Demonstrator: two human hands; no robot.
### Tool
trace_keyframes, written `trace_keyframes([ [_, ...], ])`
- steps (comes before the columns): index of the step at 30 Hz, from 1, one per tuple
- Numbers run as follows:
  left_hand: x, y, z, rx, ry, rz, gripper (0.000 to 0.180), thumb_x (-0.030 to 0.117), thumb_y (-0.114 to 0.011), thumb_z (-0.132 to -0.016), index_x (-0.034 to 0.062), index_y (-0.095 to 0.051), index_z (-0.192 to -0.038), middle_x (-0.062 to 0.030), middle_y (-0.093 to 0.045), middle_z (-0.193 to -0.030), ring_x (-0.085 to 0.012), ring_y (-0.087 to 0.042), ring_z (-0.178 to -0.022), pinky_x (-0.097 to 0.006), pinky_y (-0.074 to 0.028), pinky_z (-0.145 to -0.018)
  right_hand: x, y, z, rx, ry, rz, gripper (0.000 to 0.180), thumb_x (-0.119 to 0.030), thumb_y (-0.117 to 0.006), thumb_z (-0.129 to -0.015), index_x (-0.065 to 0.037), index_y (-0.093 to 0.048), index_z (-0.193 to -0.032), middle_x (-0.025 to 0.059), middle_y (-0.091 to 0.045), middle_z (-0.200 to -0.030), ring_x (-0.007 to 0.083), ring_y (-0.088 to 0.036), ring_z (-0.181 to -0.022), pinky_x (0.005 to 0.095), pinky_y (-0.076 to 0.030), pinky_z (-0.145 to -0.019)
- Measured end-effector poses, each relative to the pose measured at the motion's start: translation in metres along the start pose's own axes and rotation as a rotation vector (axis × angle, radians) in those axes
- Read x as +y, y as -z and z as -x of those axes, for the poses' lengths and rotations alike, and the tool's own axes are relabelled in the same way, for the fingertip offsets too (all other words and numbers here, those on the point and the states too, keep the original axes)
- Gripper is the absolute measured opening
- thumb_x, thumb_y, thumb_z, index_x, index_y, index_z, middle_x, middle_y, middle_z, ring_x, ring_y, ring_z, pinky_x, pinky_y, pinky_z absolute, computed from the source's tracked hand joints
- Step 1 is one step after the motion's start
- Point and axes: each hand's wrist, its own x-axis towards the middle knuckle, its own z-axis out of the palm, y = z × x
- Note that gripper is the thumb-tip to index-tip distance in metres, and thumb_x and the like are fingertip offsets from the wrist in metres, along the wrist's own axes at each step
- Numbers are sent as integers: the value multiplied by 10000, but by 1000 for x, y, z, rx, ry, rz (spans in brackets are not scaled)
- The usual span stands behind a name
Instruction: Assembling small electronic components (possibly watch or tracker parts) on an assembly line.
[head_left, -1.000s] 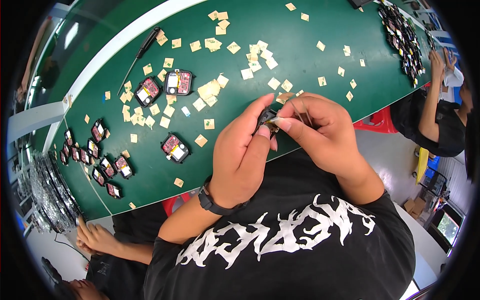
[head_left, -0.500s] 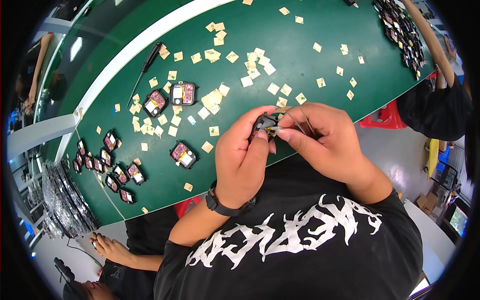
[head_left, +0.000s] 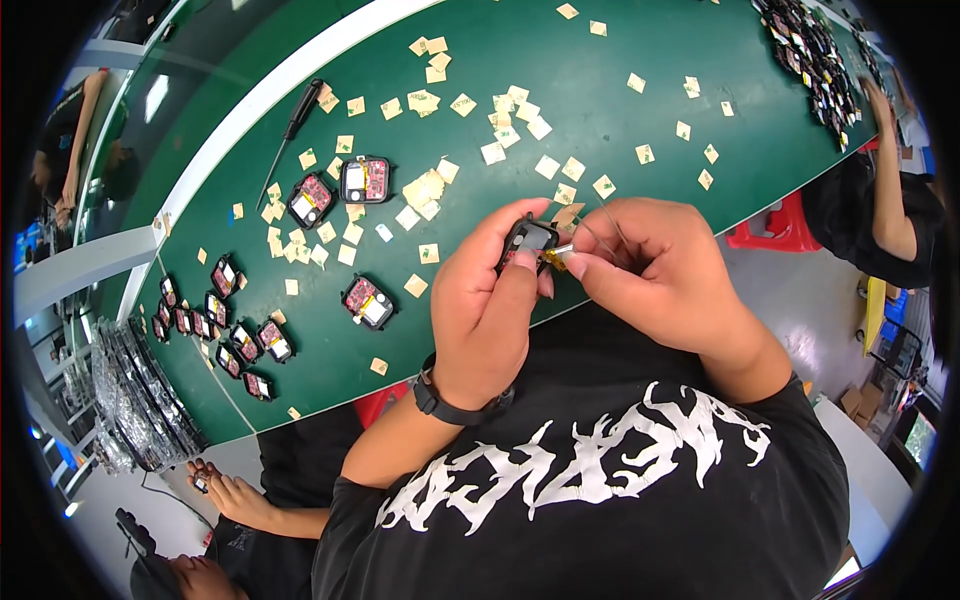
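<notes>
My left hand (head_left: 490, 300) is closed around a black watch case (head_left: 530, 236), its thumb on the near side. A grey surface shows inside the case. My right hand (head_left: 665, 270) pinches a small silver-and-yellow piece (head_left: 561, 256) between thumb and forefinger, at the right edge of the case. Whether that piece is joined to the case is hidden by the fingers. Tweezers (head_left: 611, 226) are tucked in the same hand, their thin metal prongs pointing up and away. A tan square (head_left: 567, 215) shows just beyond the case.
Open watch cases with red boards (head_left: 366, 180) stand to the left, several more farther left. Tan paper squares (head_left: 424, 188) lie scattered over the green table (head_left: 560, 80). A screwdriver (head_left: 292, 130) lies far left. Dark parts (head_left: 810, 70) are heaped far right. Co-workers' hands (head_left: 240, 497) flank me.
The small silver-and-yellow piece now sits lower and shows more of its yellow. More of the grey inside the watch case is visible. Both hands stay nearly in place.
</notes>
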Motion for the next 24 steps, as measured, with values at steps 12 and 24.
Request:
trace_keyframes([
  [12,-3,-1,0,-8,-60,-116,364,-37,-425,-980,-40,-581,-1309,-42,-626,-965,-65,-541,-737,-202,-421,-620,12,-5,-8,155,572,491,83,-34,-735,-840,-5,-700,-909,96,-621,-733,251,-610,-629,340,-474,-534],
  [24,-7,5,1,-87,-101,-184,416,-6,-473,-941,-56,-524,-1352,-113,-654,-971,-161,-617,-782,-288,-506,-731,16,-1,-13,-18,294,209,44,-3,-716,-873,21,-698,-904,65,-663,-706,127,-590,-613,277,-437,-534],
])
